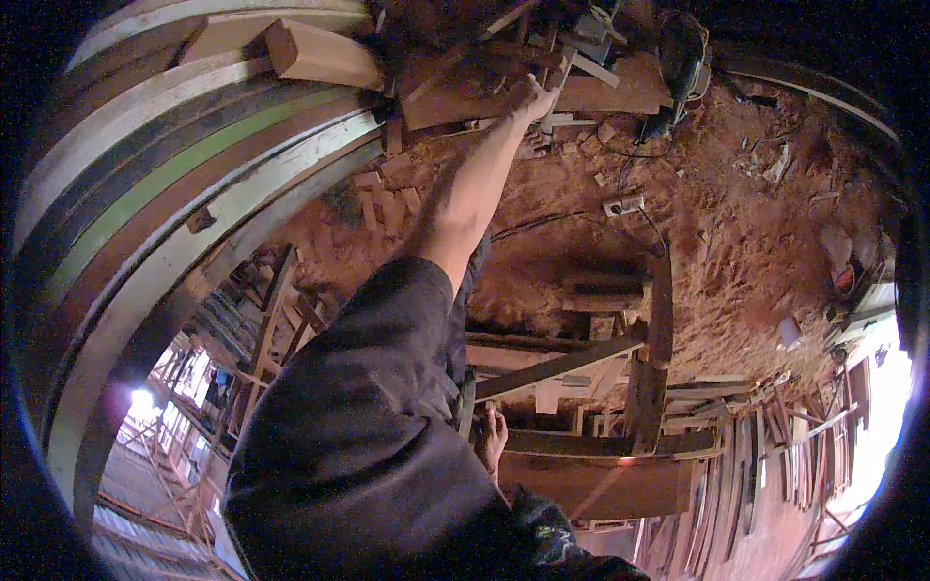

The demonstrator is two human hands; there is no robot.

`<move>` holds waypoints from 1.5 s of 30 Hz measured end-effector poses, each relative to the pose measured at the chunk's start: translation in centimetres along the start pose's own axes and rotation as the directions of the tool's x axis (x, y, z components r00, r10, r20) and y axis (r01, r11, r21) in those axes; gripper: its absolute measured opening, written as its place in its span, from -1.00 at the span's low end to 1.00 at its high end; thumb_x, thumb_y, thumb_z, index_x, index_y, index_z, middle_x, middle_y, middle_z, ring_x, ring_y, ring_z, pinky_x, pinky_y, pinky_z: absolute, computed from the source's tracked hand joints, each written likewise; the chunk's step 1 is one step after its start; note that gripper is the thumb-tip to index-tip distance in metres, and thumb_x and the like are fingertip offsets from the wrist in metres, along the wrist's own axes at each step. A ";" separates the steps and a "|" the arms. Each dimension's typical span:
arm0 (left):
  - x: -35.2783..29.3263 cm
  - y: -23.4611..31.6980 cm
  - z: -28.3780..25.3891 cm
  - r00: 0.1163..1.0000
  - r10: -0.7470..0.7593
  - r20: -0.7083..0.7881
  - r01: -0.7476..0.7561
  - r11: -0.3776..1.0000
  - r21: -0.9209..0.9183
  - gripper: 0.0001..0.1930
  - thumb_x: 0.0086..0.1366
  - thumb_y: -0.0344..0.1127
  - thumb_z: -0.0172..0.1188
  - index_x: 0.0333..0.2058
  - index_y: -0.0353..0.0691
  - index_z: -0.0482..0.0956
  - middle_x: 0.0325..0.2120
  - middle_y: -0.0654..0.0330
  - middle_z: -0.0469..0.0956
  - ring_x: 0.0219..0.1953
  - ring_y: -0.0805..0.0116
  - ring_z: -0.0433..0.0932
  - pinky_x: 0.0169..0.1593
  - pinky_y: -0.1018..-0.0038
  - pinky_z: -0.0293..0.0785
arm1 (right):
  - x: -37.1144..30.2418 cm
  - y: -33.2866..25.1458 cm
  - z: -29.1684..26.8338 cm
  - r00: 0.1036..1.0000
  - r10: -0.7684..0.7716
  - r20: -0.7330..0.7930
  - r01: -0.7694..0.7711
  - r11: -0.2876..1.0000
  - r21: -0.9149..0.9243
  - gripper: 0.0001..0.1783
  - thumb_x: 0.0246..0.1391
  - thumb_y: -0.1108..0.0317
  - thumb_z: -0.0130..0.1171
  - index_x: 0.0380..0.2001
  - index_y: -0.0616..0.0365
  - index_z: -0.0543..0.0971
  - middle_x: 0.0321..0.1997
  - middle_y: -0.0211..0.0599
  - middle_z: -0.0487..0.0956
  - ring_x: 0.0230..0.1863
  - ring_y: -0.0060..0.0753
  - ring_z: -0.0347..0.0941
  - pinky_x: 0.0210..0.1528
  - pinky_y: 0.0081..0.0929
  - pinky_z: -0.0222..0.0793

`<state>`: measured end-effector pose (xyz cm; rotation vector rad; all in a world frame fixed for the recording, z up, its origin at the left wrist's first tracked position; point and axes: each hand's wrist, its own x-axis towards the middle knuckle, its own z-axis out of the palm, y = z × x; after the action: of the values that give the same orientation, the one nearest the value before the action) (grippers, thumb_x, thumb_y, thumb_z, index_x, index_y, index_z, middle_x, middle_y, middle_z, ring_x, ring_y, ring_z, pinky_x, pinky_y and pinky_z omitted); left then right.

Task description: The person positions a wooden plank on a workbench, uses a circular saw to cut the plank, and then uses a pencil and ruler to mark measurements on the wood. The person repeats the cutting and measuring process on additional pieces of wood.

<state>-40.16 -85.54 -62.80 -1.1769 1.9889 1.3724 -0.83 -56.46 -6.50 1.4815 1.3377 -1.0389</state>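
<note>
My left arm stretches far ahead from a dark sleeve [339,387]. At its end, my left hand [541,97] has its fingers bent around a narrow part beside a grey metal tool or machine [593,37]; shadow hides what exactly it grips. A broad brown board [620,89] lies beneath that machine. What looks like my right hand [492,438] shows small and low, close to my body, next to a wooden frame. Its fingers are too dim and partly covered to read. Just under my left wrist, something like the toes of a bare foot [535,145] shows.
Long planks [184,237] are stacked on the left, with a thick timber block [325,56] on top. A power socket [624,205] and cables lie on sawdust-covered ground. A wooden frame [651,387] stands near the middle. Timber strips [746,465] stand at the lower right.
</note>
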 end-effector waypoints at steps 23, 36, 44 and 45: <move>-27.3 4.6 -16.9 0.885 0.204 -0.418 0.124 0.763 0.635 -0.44 0.51 0.04 -0.04 0.32 -0.14 0.36 0.26 -0.15 0.41 0.09 -0.27 0.53 0.16 -0.26 0.36 | 3.1 2.1 -1.0 0.980 -0.170 0.099 0.174 0.984 -0.031 -0.78 0.44 0.28 0.04 -0.23 0.18 0.56 -0.23 -0.39 0.62 -0.19 -0.55 0.48 -0.11 -0.52 0.39; -13.0 -8.4 -20.4 0.888 0.291 -0.357 -0.166 0.925 0.341 -0.39 0.51 0.15 -0.03 0.30 -0.18 0.31 0.04 -0.26 0.56 0.07 -0.34 0.52 0.06 -0.05 0.48 | 1.4 -2.1 1.3 0.996 -0.077 0.054 0.077 0.997 0.010 -0.73 0.42 0.19 0.09 -0.26 0.18 0.55 -0.28 -0.42 0.58 -0.26 -0.57 0.40 -0.17 -0.51 0.33; -12.3 -11.0 -16.8 0.607 0.793 -0.049 -0.481 0.415 0.772 -0.55 0.43 -0.32 0.12 0.28 -0.07 0.41 0.25 -0.11 0.37 -0.07 -0.20 0.62 -0.01 0.04 0.59 | 4.9 3.0 -1.4 0.977 -0.208 0.050 0.214 0.952 -0.218 -0.73 0.42 0.19 0.07 -0.25 0.18 0.54 -0.25 -0.37 0.59 -0.21 -0.53 0.45 -0.12 -0.47 0.37; -12.5 -10.7 -16.8 0.635 0.771 -0.036 -0.444 0.404 0.800 -0.56 0.44 -0.30 0.13 0.26 -0.07 0.43 0.20 -0.13 0.43 -0.07 -0.18 0.63 -0.02 0.04 0.59 | 4.2 2.4 -0.8 0.978 -0.205 0.027 0.207 0.962 -0.176 -0.73 0.42 0.19 0.06 -0.25 0.18 0.54 -0.24 -0.35 0.59 -0.20 -0.52 0.45 -0.11 -0.48 0.38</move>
<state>-22.82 -97.40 -52.24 -0.2780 3.0733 0.3534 1.92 -54.68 -10.16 1.2237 1.5617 -1.0241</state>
